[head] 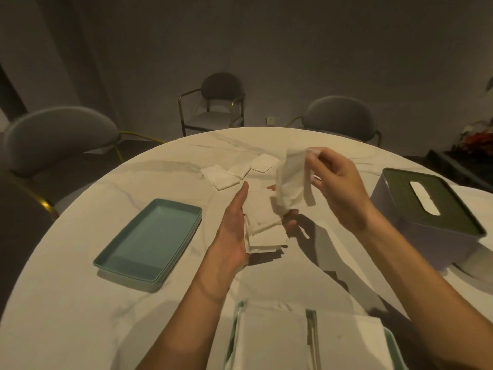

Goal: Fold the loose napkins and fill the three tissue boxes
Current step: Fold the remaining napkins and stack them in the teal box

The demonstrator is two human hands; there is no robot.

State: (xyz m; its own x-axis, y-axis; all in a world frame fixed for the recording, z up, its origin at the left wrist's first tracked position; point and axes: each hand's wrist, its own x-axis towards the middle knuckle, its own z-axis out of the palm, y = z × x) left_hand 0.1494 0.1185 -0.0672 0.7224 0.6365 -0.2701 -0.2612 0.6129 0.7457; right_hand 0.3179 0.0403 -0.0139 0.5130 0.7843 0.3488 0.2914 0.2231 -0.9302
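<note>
Two bare hands work above the round white marble-patterned desk (80,303). Our left hand (234,225) lies palm up with its fingers (241,194) straight, carrying a small stack of folded white paper napkins (262,228) on the palm. Our right hand (336,188) is raised just beside it, its fingers (314,153) pinching the top of one loose, crumpled white napkin (292,182) that hangs down over the stack.

Beyond the hands, three more folded white napkins (234,172) lie flat on the desk, overlapping each other. To the left sits an empty teal rectangular plastic tray (152,241). On the right stands a white tissue box with a dark green slotted lid (432,209), a bit of white showing in the slot. Against the near edge, two teal-rimmed open boxes (310,340) sit side by side, each filled with flat white napkins.

Three grey round-backed chairs with gold frames (221,102) stand around the far side of the desk, in front of a dim grey wall (266,36).
</note>
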